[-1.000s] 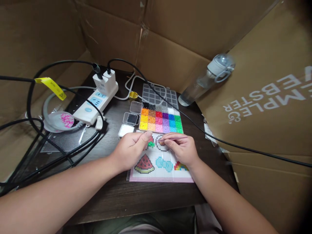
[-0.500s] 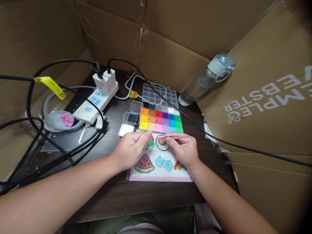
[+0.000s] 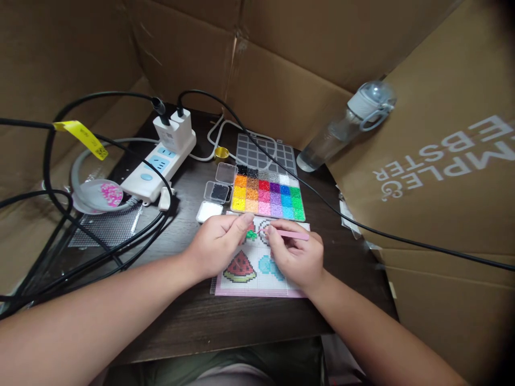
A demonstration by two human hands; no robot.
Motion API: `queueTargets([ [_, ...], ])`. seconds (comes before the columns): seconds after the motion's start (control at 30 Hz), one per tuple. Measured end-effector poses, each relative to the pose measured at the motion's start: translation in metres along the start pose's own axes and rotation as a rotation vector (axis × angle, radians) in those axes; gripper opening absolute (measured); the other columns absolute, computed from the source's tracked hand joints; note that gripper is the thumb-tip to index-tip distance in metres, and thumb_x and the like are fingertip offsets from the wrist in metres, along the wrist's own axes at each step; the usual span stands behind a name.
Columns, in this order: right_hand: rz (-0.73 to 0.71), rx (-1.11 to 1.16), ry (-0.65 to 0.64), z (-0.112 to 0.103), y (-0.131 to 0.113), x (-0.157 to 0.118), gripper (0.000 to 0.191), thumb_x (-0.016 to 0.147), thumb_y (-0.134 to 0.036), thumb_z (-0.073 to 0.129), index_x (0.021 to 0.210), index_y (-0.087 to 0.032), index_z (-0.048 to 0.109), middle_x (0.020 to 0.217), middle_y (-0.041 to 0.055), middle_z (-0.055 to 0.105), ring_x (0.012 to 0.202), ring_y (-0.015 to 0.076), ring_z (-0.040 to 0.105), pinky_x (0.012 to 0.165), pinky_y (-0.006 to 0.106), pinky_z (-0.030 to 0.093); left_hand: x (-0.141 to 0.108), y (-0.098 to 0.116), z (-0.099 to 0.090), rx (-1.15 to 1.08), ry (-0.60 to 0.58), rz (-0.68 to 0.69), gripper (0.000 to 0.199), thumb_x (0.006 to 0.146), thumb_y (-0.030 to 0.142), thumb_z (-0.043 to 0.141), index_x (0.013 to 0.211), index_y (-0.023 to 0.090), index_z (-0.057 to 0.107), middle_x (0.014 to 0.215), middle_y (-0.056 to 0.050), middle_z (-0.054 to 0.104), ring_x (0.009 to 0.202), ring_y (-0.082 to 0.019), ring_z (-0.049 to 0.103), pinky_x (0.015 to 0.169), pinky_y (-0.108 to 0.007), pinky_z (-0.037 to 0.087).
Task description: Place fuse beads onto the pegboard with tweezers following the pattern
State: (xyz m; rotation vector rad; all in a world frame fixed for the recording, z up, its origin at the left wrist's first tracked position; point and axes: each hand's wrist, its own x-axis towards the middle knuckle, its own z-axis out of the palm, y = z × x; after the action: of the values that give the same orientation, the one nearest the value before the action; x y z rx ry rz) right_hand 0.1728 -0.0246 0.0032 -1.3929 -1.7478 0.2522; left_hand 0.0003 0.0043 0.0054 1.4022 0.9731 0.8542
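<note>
Pink tweezers (image 3: 295, 235) are pinched in my right hand (image 3: 296, 260), their tips pointing left toward a small cluster of green beads (image 3: 251, 235). My left hand (image 3: 217, 244) is closed, thumb against the curled fingers, just left of those beads; whatever it grips is hidden. Both hands are over a pattern sheet (image 3: 263, 287) with a clear cover on it. A watermelon slice picture (image 3: 240, 267) shows between them, and a light blue picture (image 3: 267, 265) is partly covered by my right hand. Beyond the sheet lies a sectioned box of coloured beads (image 3: 267, 195).
Small clear boxes hold black beads (image 3: 219, 193) and white beads (image 3: 210, 210). A white power strip (image 3: 147, 174) with looping black cables stands left, beside a dish of pink beads (image 3: 110, 195). A water bottle (image 3: 332, 136) leans right against cardboard walls (image 3: 289, 69).
My right hand has shifted left and turned, bringing the tweezers' tips from the round egg-like picture toward the green beads. My left hand stays almost where it was.
</note>
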Motion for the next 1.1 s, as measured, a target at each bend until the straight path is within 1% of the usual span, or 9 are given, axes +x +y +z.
queueTargets([
  [0.27,-0.040,0.006,0.004,0.001,0.001,0.001,0.011,0.076,-0.017,0.064,0.083,-0.020,0.070,0.077,0.0034,0.072,0.065,0.0163,0.068,0.064,0.026,0.056,0.000,0.001,-0.002,0.005,0.000,0.008,0.049,0.091,0.042,0.039,0.049,0.017,0.036,0.046,0.005,0.033,0.044,-0.008,0.030,0.043,-0.020,0.026],
  [0.47,-0.039,-0.017,-0.010,0.002,0.003,0.001,0.011,0.076,-0.017,0.063,0.085,-0.021,0.070,0.076,0.0032,0.073,0.064,0.0167,0.068,0.064,0.026,0.056,0.000,0.001,-0.002,0.000,-0.002,0.003,0.049,0.091,0.042,0.039,0.049,0.017,0.035,0.046,0.005,0.032,0.044,-0.008,0.030,0.043,-0.021,0.026],
  [0.73,-0.090,-0.023,-0.005,0.002,0.004,0.002,0.011,0.075,-0.014,0.064,0.083,-0.019,0.070,0.076,0.0033,0.073,0.065,0.0164,0.069,0.065,0.025,0.056,0.000,-0.001,-0.001,-0.007,0.001,0.011,0.049,0.091,0.044,0.039,0.050,0.017,0.036,0.047,0.005,0.032,0.045,-0.008,0.031,0.044,-0.021,0.027],
  [0.87,-0.131,-0.014,0.024,0.003,0.004,0.002,0.011,0.075,-0.013,0.064,0.082,-0.018,0.070,0.076,0.0041,0.073,0.065,0.0168,0.069,0.063,0.026,0.057,0.000,-0.002,-0.001,-0.019,-0.001,0.017,0.050,0.091,0.046,0.039,0.050,0.017,0.036,0.047,0.005,0.033,0.045,-0.008,0.031,0.044,-0.021,0.027],
  [0.93,-0.129,-0.001,0.035,0.002,0.004,0.002,0.010,0.074,-0.013,0.065,0.082,-0.017,0.070,0.076,0.0048,0.073,0.063,0.0166,0.069,0.062,0.026,0.057,0.000,-0.002,-0.001,-0.023,0.003,0.024,0.050,0.090,0.046,0.039,0.050,0.017,0.036,0.047,0.005,0.033,0.045,-0.008,0.030,0.045,-0.021,0.027],
  [1.0,-0.079,0.030,0.050,0.001,0.006,0.003,0.008,0.075,-0.015,0.065,0.081,-0.017,0.069,0.073,0.0048,0.072,0.060,0.0161,0.068,0.059,0.025,0.057,0.000,-0.001,-0.001,-0.027,0.000,0.020,0.050,0.090,0.046,0.039,0.050,0.017,0.035,0.047,0.005,0.032,0.045,-0.008,0.030,0.045,-0.021,0.027],
  [1.03,-0.024,0.062,0.070,0.000,0.008,0.005,0.007,0.075,-0.017,0.065,0.081,-0.016,0.069,0.070,0.0045,0.071,0.056,0.0154,0.067,0.054,0.025,0.056,0.000,-0.001,-0.001,-0.030,-0.004,0.014,0.050,0.090,0.046,0.039,0.050,0.018,0.035,0.047,0.005,0.031,0.045,-0.008,0.029,0.045,-0.021,0.027],
  [1.1,0.153,0.168,0.127,-0.005,0.017,0.010,0.009,0.077,-0.023,0.064,0.082,-0.016,0.067,0.063,0.0030,0.068,0.045,0.0133,0.062,0.043,0.023,0.052,0.000,0.000,-0.001,-0.028,-0.016,-0.004,0.049,0.090,0.046,0.038,0.050,0.018,0.034,0.047,0.005,0.030,0.045,-0.008,0.028,0.045,-0.022,0.026],
])
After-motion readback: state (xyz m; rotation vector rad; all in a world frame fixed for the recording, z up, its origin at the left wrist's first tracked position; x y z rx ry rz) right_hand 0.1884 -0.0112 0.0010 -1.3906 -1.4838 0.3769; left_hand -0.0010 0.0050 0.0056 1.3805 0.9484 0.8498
